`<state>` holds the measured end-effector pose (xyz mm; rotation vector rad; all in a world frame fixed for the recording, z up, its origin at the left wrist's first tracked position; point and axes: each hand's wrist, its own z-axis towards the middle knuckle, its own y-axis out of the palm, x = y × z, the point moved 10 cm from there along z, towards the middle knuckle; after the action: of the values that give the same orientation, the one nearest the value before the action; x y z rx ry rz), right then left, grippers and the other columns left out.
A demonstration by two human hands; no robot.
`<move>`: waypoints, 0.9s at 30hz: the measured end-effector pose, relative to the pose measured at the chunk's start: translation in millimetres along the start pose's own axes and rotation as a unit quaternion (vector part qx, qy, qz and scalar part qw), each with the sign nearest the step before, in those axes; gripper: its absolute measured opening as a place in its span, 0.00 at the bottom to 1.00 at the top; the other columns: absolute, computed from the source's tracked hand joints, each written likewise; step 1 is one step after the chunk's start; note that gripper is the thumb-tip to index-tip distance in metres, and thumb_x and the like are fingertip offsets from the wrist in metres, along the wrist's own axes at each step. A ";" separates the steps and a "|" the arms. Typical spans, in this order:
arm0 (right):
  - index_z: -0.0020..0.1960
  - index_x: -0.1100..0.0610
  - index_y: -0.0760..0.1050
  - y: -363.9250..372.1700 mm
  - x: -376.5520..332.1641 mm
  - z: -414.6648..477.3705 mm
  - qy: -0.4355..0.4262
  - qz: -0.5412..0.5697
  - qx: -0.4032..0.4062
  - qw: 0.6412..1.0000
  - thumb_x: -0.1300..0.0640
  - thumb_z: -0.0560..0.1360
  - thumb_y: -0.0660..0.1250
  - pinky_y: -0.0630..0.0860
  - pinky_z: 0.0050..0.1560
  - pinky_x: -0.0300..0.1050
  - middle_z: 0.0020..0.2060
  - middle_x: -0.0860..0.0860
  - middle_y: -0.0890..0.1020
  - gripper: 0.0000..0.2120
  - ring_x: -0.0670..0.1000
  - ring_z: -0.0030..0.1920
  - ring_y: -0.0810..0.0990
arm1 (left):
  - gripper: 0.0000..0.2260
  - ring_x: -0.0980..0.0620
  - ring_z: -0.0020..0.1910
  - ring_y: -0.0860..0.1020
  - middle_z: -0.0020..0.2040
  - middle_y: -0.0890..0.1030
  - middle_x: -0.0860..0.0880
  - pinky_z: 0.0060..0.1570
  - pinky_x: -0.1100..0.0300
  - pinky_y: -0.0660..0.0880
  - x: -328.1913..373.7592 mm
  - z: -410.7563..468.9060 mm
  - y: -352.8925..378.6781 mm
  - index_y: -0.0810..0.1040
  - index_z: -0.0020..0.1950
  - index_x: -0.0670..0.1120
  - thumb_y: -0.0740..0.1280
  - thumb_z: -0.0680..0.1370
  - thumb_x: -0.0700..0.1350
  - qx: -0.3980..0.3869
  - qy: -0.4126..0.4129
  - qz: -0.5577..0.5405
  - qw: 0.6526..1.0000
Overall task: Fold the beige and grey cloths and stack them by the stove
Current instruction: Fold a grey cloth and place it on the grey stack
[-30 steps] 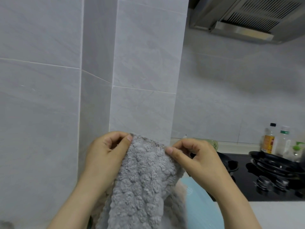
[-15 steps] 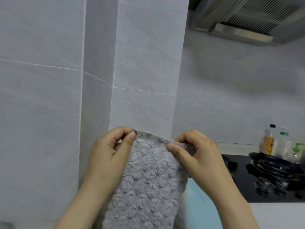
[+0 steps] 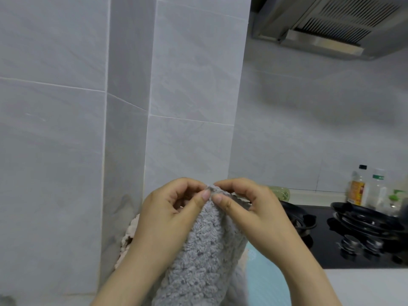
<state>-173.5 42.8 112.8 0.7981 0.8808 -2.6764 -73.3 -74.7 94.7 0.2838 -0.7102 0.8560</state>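
A fluffy grey cloth [image 3: 198,261] hangs in front of me, held up by its top edge. My left hand [image 3: 167,217] pinches that edge between thumb and fingers, and my right hand [image 3: 249,208] pinches it right beside, the two thumbs almost touching. The cloth drapes down between my forearms in a narrow fold. A beige cloth [image 3: 128,239] peeks out behind my left wrist, low against the tiled wall; most of it is hidden. The black stove [image 3: 331,246] lies to the right.
A tiled pillar [image 3: 194,107] stands just behind the cloth. A light blue mat [image 3: 265,288] lies under my right forearm. A dark pan [image 3: 364,215] sits on the stove, bottles [image 3: 359,188] stand at the back wall, and a range hood [image 3: 331,25] hangs above.
My hands have come together, bringing the two top corners of the grey cloth to meet, so the cloth now hangs narrower. The beige cloth has come into view at the left.
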 end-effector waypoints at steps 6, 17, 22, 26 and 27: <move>0.42 0.51 0.80 -3.2 -2.2 -0.1 -0.006 0.024 0.001 1.000 0.50 0.74 0.70 0.76 0.43 0.44 0.38 0.47 0.83 0.05 0.45 0.41 0.81 | 0.11 0.49 0.36 0.77 0.37 0.81 0.50 0.38 0.55 0.73 -6.2 -0.2 4.1 0.77 0.43 0.51 0.72 0.66 0.55 -0.022 -0.022 -0.039 0.999; 0.39 0.50 0.80 -56.2 13.9 -2.3 0.003 0.054 0.176 0.983 0.53 0.74 0.70 0.71 0.36 0.29 0.35 0.39 0.82 0.05 0.37 0.37 0.78 | 0.12 0.58 0.31 0.71 0.29 0.75 0.55 0.35 0.62 0.68 -26.0 -11.8 37.6 0.78 0.37 0.46 0.73 0.69 0.55 -0.184 -0.069 0.026 0.980; 0.41 0.50 0.80 -70.4 21.4 -5.6 -0.002 0.053 0.219 0.974 0.53 0.75 0.70 0.69 0.35 0.30 0.34 0.39 0.81 0.05 0.37 0.35 0.76 | 0.22 0.57 0.27 0.59 0.26 0.60 0.53 0.30 0.61 0.56 -44.0 -25.5 50.1 0.62 0.28 0.45 0.72 0.73 0.51 -0.289 -0.099 0.157 0.939; 0.41 0.50 0.79 -81.3 29.1 -8.2 0.005 0.053 0.251 0.967 0.52 0.75 0.69 0.70 0.35 0.29 0.34 0.38 0.81 0.05 0.38 0.35 0.76 | 0.23 0.56 0.27 0.59 0.26 0.59 0.52 0.30 0.60 0.55 -69.6 -31.7 43.8 0.62 0.27 0.45 0.71 0.73 0.50 -0.327 -0.161 0.204 0.909; 0.41 0.50 0.79 -85.0 31.0 -9.1 0.005 0.053 0.262 0.964 0.52 0.75 0.69 0.70 0.35 0.29 0.34 0.38 0.81 0.05 0.37 0.35 0.76 | 0.22 0.57 0.26 0.59 0.24 0.60 0.53 0.29 0.61 0.56 -73.7 -30.9 39.6 0.63 0.25 0.46 0.71 0.74 0.49 -0.328 -0.168 0.217 0.904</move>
<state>-225.6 115.2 130.7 0.9275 0.1078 -2.8358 -122.6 -77.5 20.5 -0.3588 -1.3728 0.9406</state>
